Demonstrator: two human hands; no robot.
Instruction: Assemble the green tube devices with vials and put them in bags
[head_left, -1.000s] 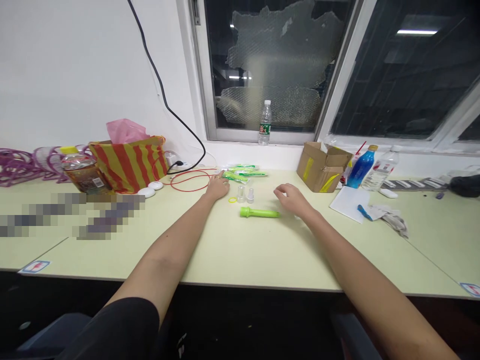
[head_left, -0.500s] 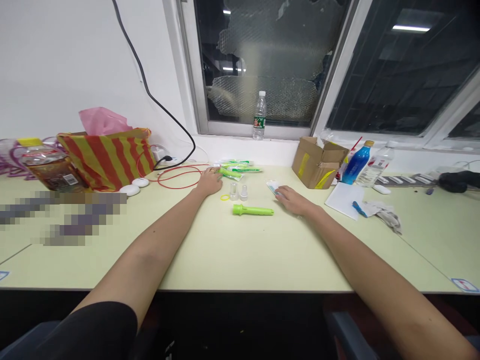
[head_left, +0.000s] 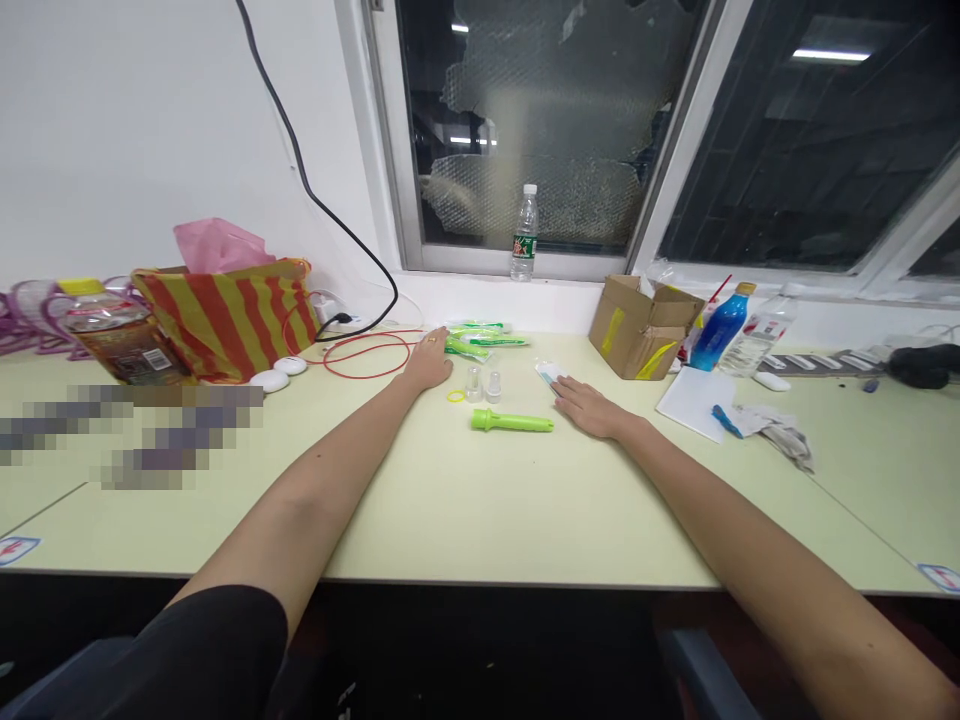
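Left hand (head_left: 429, 364): 10 o'clock of the green tube (head_left: 513, 422), beside green packets (head_left: 480, 347); grip cannot be told.
Right hand (head_left: 589, 407): 3 o'clock, slack, spread partly over a flat packet (head_left: 546, 371).
Green tube: lying down, untouched.
Clear cups (head_left: 474, 384), yellow ring (head_left: 450, 398): 11 and 10 o'clock, apart; nothing looks joined so far.
Surface (head_left: 525, 520): widest stretch at 6 o'clock, to its front edge; cardboard box (head_left: 630, 340) limits 2 o'clock.

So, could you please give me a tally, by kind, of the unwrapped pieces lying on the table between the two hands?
Green tube-shaped piece: 1
Small clear pieces: 2
Yellow ring: 1
Total: 4
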